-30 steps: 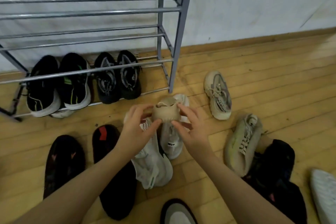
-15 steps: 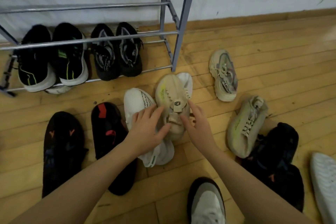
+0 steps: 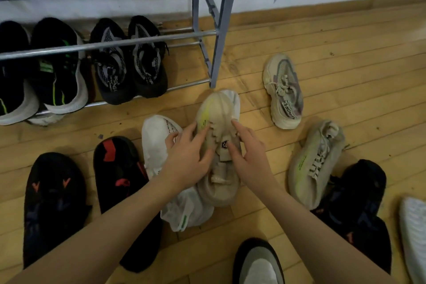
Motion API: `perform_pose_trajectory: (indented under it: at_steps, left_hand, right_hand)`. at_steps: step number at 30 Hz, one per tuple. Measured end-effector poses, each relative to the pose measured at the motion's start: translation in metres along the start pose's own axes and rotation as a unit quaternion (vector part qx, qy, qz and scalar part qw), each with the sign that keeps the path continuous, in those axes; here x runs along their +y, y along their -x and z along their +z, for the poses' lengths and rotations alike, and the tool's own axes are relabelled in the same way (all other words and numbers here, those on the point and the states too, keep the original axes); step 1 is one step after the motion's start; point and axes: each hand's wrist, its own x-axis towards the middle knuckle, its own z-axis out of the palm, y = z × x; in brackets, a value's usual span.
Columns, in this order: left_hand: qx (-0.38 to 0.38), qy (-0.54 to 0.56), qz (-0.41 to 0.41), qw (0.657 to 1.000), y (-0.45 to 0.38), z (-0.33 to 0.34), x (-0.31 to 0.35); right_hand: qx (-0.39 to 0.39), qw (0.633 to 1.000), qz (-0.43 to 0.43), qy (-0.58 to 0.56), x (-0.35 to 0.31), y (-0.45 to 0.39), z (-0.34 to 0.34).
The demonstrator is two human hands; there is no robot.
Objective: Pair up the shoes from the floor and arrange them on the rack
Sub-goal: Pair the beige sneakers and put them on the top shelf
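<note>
Left hand (image 3: 186, 159) and right hand (image 3: 247, 157), fingers spread flat, press beige sneaker (image 3: 219, 122) sitting between them

A wooden plank floor (image 3: 345, 57) carries a grey metal rack (image 3: 219, 30) and loose shoes: two black slippers (image 3: 55, 203), a white sneaker (image 3: 156, 136), two beige sneakers (image 3: 315, 163). Two black pairs (image 3: 129, 60) sit on the rack's bottom rails.
</note>
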Motion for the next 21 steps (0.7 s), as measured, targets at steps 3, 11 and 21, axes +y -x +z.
perform_pose_trajectory:
  at_steps: [3,11,21]
  left_hand:
    - [-0.003,-0.036,0.040,0.999,0.012,0.009,0.003]
    - [-0.014,-0.081,0.084,0.993,-0.004,0.003,0.043]
    - [-0.090,-0.084,0.282,0.951,-0.075,0.063,0.134]
  right_hand:
    - [-0.013,0.999,0.008,0.043,0.009,0.016,-0.007]
    - [0.033,0.996,0.039,0.072,0.021,0.017,-0.028]
    - [0.160,0.938,0.248,0.180,0.108,0.030,-0.101]
